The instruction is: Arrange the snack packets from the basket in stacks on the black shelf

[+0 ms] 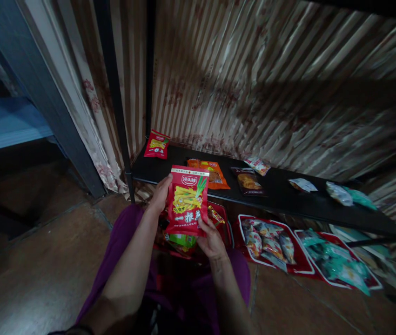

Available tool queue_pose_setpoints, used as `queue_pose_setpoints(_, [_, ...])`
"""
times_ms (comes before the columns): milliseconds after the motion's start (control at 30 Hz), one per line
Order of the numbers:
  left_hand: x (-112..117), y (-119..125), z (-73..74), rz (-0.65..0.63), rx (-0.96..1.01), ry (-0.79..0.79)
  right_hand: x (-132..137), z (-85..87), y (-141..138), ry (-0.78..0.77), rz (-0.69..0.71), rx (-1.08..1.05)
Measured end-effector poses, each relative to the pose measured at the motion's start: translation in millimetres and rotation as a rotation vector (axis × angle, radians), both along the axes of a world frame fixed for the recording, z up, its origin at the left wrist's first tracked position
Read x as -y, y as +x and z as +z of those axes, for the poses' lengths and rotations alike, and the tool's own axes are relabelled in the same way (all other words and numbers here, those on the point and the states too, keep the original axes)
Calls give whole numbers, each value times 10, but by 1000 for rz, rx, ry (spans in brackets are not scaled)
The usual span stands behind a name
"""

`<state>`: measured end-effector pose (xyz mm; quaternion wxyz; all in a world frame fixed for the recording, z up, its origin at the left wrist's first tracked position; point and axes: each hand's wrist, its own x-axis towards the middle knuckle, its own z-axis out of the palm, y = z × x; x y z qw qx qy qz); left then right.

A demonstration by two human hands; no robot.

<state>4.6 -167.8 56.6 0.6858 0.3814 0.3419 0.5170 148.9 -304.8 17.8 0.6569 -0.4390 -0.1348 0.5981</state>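
Between my two hands is a red snack bag (188, 201) with yellow sticks and a green onion printed on it, its front facing me. My left hand (161, 197) grips its left edge near the top. At the lower right corner, my right hand (212, 238) closes on it, thumb in front. Below the bag, between my knees, a red basket (228, 230) holds several colourful packets, partly hidden by the bag and my hands. A matching red bag (157, 145) stands at the left end of the black shelf (281, 203).
On the shelf lie an orange packet (217, 177), a brown packet (248, 181), a white-and-red packet (258, 164) and several others farther right. Two more red baskets (307, 265) (375, 284) with packets stand on the floor. A black shelf post (116, 93) rises at left before a striped curtain (198, 70).
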Motion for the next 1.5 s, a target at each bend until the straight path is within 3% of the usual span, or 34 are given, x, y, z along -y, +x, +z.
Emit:
queue_pose_setpoints(167, [224, 156, -73, -229, 104, -94, -136, 149, 60, 44, -20, 49])
queue_pose_setpoints(300, [310, 75, -173, -185, 111, -150, -248, 214, 172, -18, -10, 158])
queue_pose_setpoints(533, [31, -52, -137, -255, -60, -84, -799, 521, 362, 83, -93, 271])
queue_pose_setpoints(700, [-169, 14, -220, -328, -105, -68, -1156, 703, 404, 85, -183, 312])
queue_pose_setpoints(1133, [-640, 106, -221, -411, 62, -110, -1804, 734, 537, 48, -263, 312])
queue_pose_setpoints(1500, [-870, -102, -430, -379, 25, -67, -2190, 720, 581, 57, -222, 394])
